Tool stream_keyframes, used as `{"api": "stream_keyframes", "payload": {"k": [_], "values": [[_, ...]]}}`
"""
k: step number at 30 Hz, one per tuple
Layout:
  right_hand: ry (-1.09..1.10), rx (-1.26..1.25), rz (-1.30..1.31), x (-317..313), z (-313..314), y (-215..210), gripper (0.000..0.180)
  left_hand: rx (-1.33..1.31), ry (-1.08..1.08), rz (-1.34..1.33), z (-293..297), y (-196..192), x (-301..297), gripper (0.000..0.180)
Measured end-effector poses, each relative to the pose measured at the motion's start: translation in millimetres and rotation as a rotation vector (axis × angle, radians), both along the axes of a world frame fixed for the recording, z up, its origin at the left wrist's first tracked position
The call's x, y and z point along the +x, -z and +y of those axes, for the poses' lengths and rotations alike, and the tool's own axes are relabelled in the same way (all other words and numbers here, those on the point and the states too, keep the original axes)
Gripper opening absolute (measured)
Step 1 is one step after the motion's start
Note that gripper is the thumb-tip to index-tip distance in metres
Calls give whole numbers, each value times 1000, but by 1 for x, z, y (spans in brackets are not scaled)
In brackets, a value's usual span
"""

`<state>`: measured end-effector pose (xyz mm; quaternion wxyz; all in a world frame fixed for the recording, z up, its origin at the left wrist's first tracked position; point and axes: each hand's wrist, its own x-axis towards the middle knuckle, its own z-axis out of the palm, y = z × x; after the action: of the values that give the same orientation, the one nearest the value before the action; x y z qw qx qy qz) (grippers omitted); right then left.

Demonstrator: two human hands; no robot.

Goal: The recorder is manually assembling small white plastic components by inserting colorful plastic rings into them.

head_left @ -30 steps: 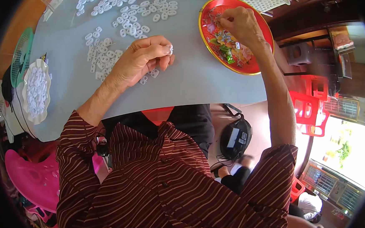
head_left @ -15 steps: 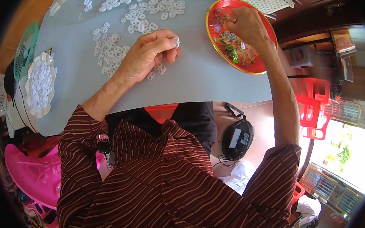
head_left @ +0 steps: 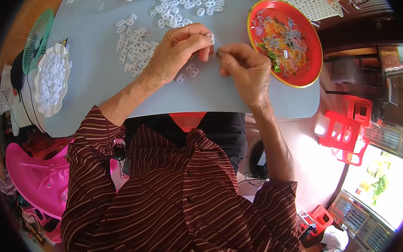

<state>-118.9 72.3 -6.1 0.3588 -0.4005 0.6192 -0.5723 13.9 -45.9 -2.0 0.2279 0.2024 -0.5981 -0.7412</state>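
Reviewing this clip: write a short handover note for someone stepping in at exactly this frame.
Left hand: fingers pinch one small white plastic piece above the grey table.
Right hand: beside it, fingertips pinched together; anything held is too small to tell.
Loose white pieces lie scattered ahead; more are piled in the white scalloped dish at left.
The red tray at right holds small metal parts.
Done: dish well filled. Left: many loose pieces on the table.
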Motion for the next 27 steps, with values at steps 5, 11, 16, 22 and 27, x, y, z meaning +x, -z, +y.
{"api": "stream_keyframes", "payload": {"k": [5, 11, 16, 22, 27], "values": [[106, -162, -227, 2, -8, 3, 11, -128, -4, -47, 2, 0, 1, 18], [43, -233, -242, 5, -13, 4, 22, -217, -32, -71, 2, 3, 1, 17], [34, -230, -238, 5, -12, 4, 24, -272, -30, -73, 5, 1, 1, 16], [39, -236, -244, 5, -10, 5, 24, -312, -38, -117, 4, 2, 1, 15], [53, -228, -246, 6, -9, 6, 25, -349, -32, -98, 4, 3, 0, 15]]}}
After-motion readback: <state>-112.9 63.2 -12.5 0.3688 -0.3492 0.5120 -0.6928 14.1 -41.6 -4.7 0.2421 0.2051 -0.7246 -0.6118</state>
